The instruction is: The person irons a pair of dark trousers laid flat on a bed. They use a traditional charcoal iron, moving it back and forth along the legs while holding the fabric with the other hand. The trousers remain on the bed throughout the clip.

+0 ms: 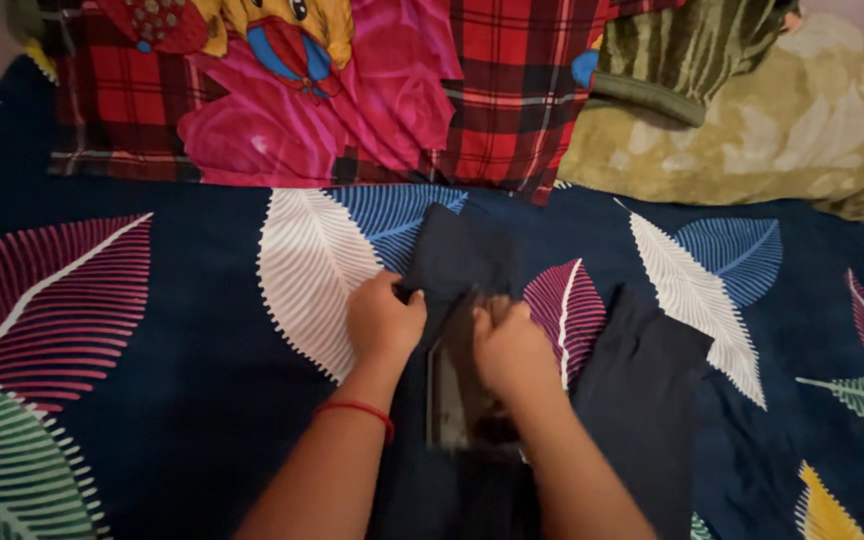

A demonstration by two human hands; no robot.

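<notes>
On the leaf-print bedsheet point(202, 340), the left hand point(384, 320) and right hand point(512, 345) grip a dark folded garment point(452, 260) with closed fingers.

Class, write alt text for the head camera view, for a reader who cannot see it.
Two bare hands, the left hand and right hand, grip a dark garment on a navy bedsheet printed with coloured leaves. A red plaid blanket and an olive pillow lie behind.

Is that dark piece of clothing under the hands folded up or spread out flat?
Partly folded: the dark garment is doubled into a narrow strip, gripped by the left hand and right hand.
</notes>
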